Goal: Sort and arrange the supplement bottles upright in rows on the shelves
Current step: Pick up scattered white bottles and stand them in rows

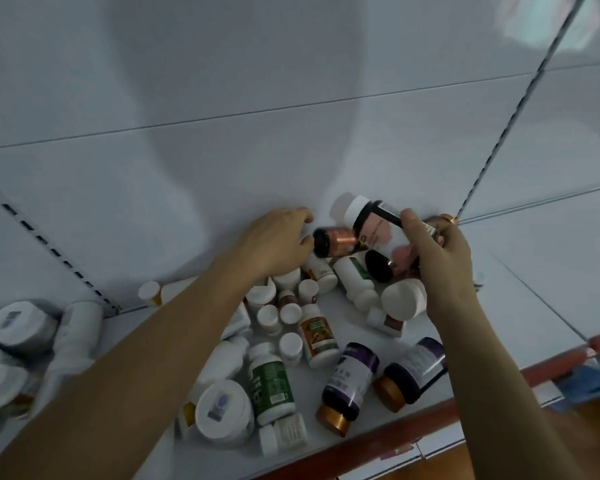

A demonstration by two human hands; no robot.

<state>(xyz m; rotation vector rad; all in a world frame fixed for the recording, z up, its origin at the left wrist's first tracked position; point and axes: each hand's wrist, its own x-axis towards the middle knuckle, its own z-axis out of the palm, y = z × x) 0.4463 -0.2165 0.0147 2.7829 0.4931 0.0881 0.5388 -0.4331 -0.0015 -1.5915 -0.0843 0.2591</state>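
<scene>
As the right hand (440, 261) grips it, the bottle (378, 230) slants, cap up-left.

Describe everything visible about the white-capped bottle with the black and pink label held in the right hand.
The white-capped bottle with the black and pink label has a white cap, black band beneath, pale label with unreadable print. Closed, it is tilted, cap pointing up and left, raised above the heap of lying bottles near the white back panel. The right hand grips its lower end, thumb across the label. Whether it touches the copper-labelled dark bottle beside it is unclear.
</scene>
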